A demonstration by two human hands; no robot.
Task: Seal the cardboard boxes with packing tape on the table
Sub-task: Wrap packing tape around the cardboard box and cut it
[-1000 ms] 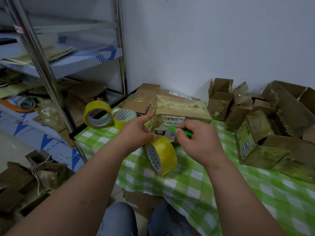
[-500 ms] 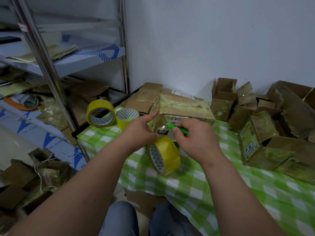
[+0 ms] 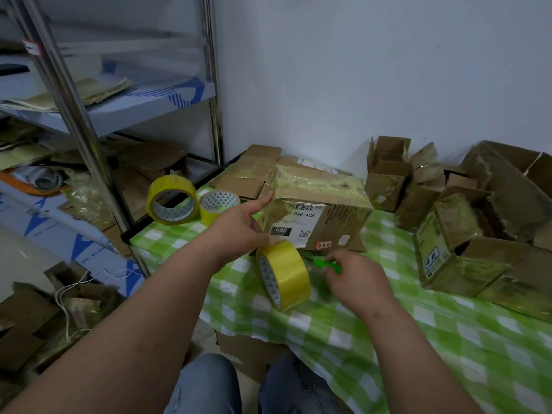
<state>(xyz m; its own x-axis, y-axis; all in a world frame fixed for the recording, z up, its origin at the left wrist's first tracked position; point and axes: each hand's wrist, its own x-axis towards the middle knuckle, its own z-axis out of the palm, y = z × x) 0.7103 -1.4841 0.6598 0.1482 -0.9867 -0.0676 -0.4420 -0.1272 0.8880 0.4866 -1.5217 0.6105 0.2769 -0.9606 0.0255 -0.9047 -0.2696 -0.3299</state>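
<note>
Down and away from the box has come the right hand [image 3: 357, 277], which half a second ago was up against the label; it is now low over the checked tablecloth [image 3: 418, 339], its fingers curled round a small green cutter [image 3: 327, 263] whose tip pokes out toward the tape. The left hand [image 3: 242, 231] has stayed put: it grips the top of a yellow tape roll [image 3: 283, 274] standing on edge on the cloth, forefinger stretched out and touching the near left corner of the taped box [image 3: 319, 213]. That box sits toward the back of the table, its top glossy with yellowish tape and a white label with a barcode on the front face. It rests just behind the held roll.

Two spare rolls [image 3: 173, 201] sit at the table's left corner, one leaning against the other. Flattened cardboard [image 3: 254, 174] lies behind the box, against the wall. To the right, a heap of open, worn cartons [image 3: 466, 222] crowds the table's far side. A metal shelf rack [image 3: 89, 115] stands on the left with papers and scraps on it, and more cardboard scraps [image 3: 38, 318] litter the floor beneath.
</note>
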